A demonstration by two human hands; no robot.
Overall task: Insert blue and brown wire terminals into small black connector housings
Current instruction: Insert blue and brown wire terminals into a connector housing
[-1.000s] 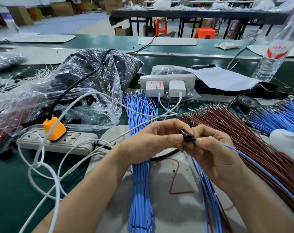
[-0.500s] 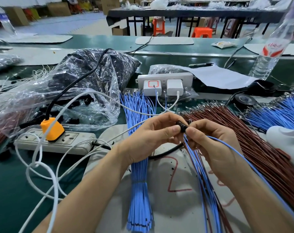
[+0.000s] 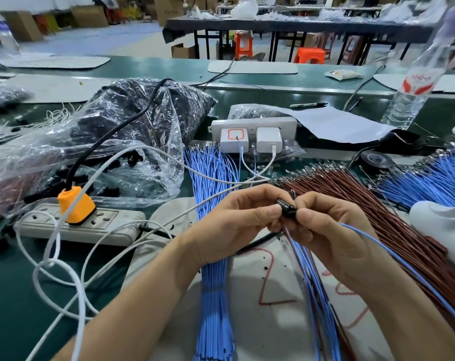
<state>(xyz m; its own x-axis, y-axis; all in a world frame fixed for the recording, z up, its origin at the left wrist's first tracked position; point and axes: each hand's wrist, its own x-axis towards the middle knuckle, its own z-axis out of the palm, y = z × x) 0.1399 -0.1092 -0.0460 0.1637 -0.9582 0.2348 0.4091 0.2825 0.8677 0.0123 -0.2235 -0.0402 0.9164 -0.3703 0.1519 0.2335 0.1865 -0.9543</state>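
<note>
Okay, left hand [image 3: 237, 217] and right hand [image 3: 333, 238] both pinch the black housing [image 3: 286, 207], hiding its slots. I lose the blue wire [image 3: 377, 242] inside the right fingers.

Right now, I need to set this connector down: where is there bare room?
The grey mat is bare between the blue wire bundle and the wires hanging from the right hand. Green table shows below the power strip, around the white cables. Crowded: brown wires at right, plastic bag at left.
</note>
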